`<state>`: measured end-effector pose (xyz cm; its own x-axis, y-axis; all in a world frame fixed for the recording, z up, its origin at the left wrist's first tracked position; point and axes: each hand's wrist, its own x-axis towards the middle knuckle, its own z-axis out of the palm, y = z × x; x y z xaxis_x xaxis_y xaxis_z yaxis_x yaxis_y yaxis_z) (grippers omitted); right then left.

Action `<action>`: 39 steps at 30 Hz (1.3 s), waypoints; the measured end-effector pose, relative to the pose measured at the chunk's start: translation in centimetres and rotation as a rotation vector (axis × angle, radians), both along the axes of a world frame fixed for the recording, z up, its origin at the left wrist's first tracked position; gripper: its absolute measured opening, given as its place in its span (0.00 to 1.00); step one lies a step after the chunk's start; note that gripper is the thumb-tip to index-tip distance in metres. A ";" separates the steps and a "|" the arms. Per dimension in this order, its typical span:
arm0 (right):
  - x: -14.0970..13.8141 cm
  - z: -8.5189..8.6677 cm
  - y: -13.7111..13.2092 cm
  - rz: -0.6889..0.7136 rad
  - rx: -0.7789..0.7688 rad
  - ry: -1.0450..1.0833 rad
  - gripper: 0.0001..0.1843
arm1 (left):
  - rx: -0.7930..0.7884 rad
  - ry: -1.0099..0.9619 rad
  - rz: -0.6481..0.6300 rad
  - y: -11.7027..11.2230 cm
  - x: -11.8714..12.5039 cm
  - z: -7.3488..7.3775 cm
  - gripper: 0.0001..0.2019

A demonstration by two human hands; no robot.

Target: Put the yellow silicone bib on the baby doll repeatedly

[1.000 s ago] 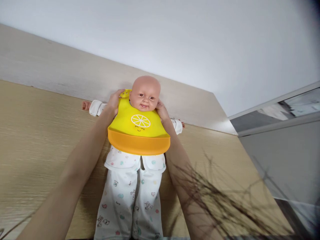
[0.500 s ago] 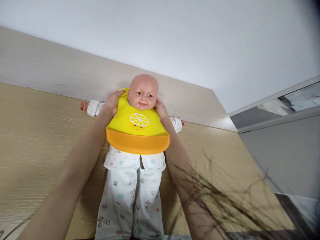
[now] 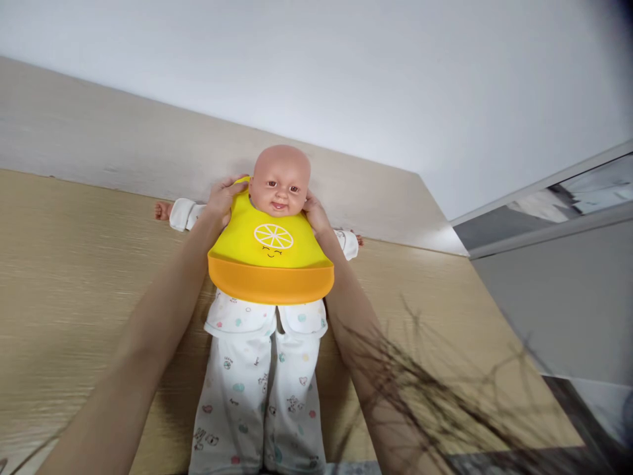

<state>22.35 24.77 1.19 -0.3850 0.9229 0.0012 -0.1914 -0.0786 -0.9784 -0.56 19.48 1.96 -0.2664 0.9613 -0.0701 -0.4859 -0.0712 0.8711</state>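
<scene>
A bald baby doll (image 3: pixel 282 171) lies on its back in white printed pyjamas (image 3: pixel 291 402), arms spread out to both sides. Across its chest is a yellow baby bib (image 3: pixel 232 227) with a white citrus slice, a smiling face and an orange catch pocket (image 3: pixel 271 282). My left hand (image 3: pixel 221 201) is closed on the bib's strap end beside the doll's head, fingers and thumb pinching it. On the other side of the neck, my right hand (image 3: pixel 316 214) is closed at the bib's other upper edge. Its fingertips are partly hidden behind the doll's head.
The doll lies on a light wood-grain surface (image 3: pixel 89 264), which meets a pale upright board (image 3: pixel 123 125) behind its head. White wall (image 3: pixel 346 66) rises beyond. Dark strands of hair (image 3: pixel 435 382) hang blurred across the lower right, over my right forearm.
The view has shifted very slightly, so the doll's head appears a little further left. Both hands stay at the bib's neck.
</scene>
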 end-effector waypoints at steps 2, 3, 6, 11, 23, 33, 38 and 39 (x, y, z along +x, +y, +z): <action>0.0 0.0 0.1 0.010 0.010 0.016 0.34 | -0.002 0.004 0.030 0.0 0.1 0.0 0.18; 0.0 0.0 0.1 0.007 0.012 0.010 0.34 | -0.001 0.010 0.040 0.0 0.2 0.0 0.19; 0.0 0.1 -0.1 -0.018 0.007 -0.021 0.35 | 0.016 0.023 0.040 0.1 0.2 -0.2 0.18; -0.1 0.1 -0.5 -0.039 0.024 -0.018 0.30 | -0.001 -0.009 -0.019 0.1 -0.1 -0.5 0.10; -0.3 -0.1 -0.6 -0.031 0.058 0.048 0.35 | -0.062 -0.098 -0.116 -0.2 0.0 -0.3 0.06; 0.0 -0.2 0.0 -0.166 0.101 -0.117 0.26 | -0.095 -0.113 -0.175 -1.0 0.2 0.9 0.02; 0.2 -0.3 0.3 -0.248 0.121 -0.167 0.21 | -0.143 -0.082 -0.189 -1.1 0.0 0.8 0.04; 0.2 -0.3 0.3 -0.264 0.125 -0.176 0.20 | -0.146 -0.070 -0.191 -1.1 0.0 0.8 0.05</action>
<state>22.53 25.04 0.94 -0.1376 0.9876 0.0755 -0.0162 0.0740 -0.9971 -0.56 18.40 2.72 -0.0700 0.9720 -0.2242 -0.5379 0.1525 0.8291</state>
